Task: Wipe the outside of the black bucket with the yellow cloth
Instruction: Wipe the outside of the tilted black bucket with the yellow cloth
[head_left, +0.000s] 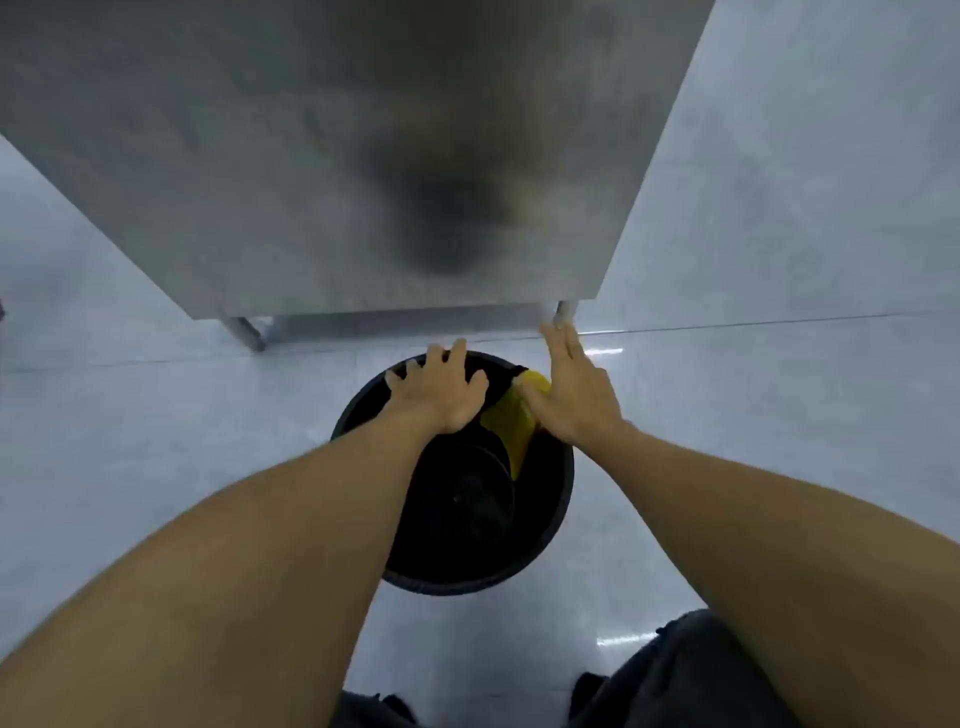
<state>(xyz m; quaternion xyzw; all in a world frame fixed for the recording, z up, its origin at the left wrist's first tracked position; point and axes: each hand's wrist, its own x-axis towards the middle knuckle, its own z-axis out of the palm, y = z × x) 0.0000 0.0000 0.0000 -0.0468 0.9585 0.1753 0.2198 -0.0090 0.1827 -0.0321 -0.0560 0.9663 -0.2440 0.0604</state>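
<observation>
Both forearms are bare from the frame's lower edge up to the wrists, with no sleeve showing on either. The left hand (441, 392) and the right hand (574, 397) wear no gloves, and no rings, watch or bands can be made out on them. Below the forearms, at the bottom of the view, dark grey clothing (680, 670) shows in two patches, its cloth looking loose and creased; the picture is too blurred to tell more.

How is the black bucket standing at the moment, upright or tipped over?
Upright: the black bucket rests on the floor, its open mouth facing the camera.
</observation>
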